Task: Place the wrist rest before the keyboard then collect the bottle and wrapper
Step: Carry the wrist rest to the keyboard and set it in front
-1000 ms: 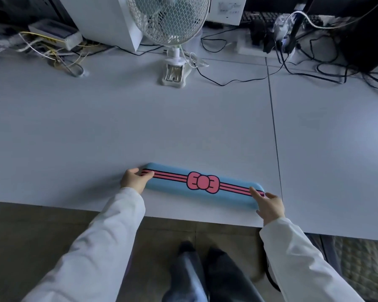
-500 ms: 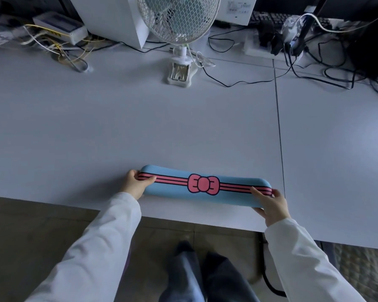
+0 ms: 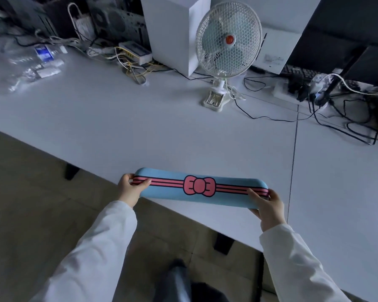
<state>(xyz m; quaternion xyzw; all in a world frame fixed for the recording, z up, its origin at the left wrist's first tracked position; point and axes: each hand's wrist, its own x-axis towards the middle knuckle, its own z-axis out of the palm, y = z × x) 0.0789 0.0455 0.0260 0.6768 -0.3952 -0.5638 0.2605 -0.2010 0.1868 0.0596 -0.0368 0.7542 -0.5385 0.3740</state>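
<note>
We find the wrist rest (image 3: 200, 188), a long blue pad with pink stripes running its length and a pink bow at mid-span, held by both hands at the near edge of the white table (image 3: 140, 131). Its long axis runs left to right across the view, roughly level, with the right end sitting slightly lower in the frame and nearer to us; the printed face is turned up toward the camera. The left hand (image 3: 130, 189) closes on the left end, its thumb lying across the stripes on top and the remaining fingers curled around the end and underneath. The right hand (image 3: 268, 205) closes on the right end likewise, thumb on the top face over the stripes, fingers wrapped below. We cannot tell whether the pad is touching the table surface or is held just clear of it; its near long edge overhangs the table edge on the left side. At the far left of the table we note a clear plastic bottle (image 3: 43, 53) with a blue label, lying among clear wrapper (image 3: 28, 73) material, well apart from the pad. A white clip fan (image 3: 228, 40) stands upright at the back of the table, beside a white box (image 3: 172, 29), with a dark keyboard (image 3: 301, 73) partly visible to its right among cables.
</note>
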